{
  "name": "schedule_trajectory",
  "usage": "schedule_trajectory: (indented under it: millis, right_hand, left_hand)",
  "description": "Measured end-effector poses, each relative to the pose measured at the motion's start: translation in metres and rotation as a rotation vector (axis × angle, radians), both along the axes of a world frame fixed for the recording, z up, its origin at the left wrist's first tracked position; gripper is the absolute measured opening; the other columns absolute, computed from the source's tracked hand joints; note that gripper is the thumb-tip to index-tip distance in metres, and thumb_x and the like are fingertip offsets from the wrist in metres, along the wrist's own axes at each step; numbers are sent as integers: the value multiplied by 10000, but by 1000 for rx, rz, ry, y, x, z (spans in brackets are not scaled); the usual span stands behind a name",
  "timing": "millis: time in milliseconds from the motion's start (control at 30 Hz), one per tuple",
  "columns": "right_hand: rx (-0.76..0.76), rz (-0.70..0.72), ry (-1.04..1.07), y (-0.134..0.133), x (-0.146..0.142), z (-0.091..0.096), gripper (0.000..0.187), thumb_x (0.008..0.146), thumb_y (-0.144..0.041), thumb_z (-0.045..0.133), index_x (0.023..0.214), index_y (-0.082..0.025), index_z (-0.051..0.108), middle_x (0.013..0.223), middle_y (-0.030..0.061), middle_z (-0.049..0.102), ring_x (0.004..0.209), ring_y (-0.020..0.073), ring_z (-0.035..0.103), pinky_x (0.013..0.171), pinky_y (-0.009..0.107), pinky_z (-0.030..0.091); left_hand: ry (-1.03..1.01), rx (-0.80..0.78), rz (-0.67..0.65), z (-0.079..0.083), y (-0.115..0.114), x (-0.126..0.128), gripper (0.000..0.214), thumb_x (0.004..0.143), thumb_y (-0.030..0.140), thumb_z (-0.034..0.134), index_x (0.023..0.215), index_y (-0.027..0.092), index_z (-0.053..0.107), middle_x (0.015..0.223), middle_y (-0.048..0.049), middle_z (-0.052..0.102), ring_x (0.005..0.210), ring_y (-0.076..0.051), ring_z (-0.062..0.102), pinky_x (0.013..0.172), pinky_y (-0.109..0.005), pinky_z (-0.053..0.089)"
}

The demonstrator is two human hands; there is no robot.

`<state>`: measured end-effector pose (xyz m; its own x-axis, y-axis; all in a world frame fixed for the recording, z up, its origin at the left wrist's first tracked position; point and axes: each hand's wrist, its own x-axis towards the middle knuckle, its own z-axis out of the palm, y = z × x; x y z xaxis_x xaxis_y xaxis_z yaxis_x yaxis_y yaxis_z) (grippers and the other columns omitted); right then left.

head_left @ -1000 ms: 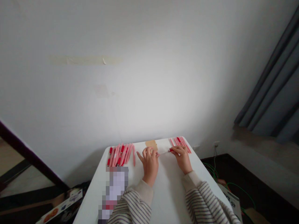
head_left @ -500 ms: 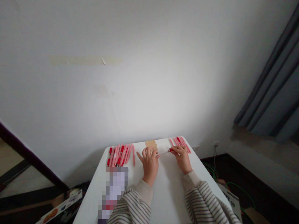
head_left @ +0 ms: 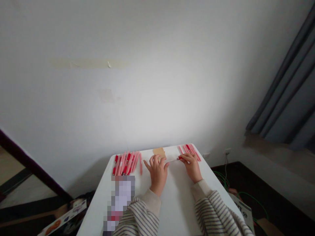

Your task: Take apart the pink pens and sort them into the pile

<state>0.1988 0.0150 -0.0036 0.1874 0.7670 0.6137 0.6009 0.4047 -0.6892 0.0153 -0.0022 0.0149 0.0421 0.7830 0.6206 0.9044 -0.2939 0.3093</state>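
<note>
Between my hands a thin pale pen (head_left: 174, 160) with a red part at its right end is held nearly level over the white table (head_left: 176, 203). My left hand (head_left: 158, 171) pinches its left end between thumb and fingers, the little finger stretched out. With bent fingertips my right hand (head_left: 192, 166) grips the red end. Left of my left hand lies a row of pink and red pens (head_left: 126, 163). A smaller group of pink pens (head_left: 189, 149) lies just beyond my right hand. Behind my left fingertips is a tan piece of paper or card (head_left: 158, 151).
A blurred-out long object (head_left: 122, 200) lies on the table's left side. The table's far edge is close to a grey-white wall (head_left: 157, 82). A dark curtain (head_left: 287, 108) hangs at right, with green cables (head_left: 256, 197) on the floor below.
Almost nothing differs. My left thumb has shifted slightly upward at the pen's left end; my right hand stays in place.
</note>
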Motion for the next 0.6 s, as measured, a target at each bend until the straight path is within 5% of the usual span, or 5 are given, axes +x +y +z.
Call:
schedule_trajectory:
  millis: [600]
  right_hand:
    - [-3,0,-21,1,1,-2,378,893,-533,489,845,-270,757,910,60,706,944,263,521,940,456,340]
  left_hand:
    - [25,10,14,-1,1,0,225,896,319,475,866,245,686,1160,-57,594,1175,-256,463,1087,-723,134]
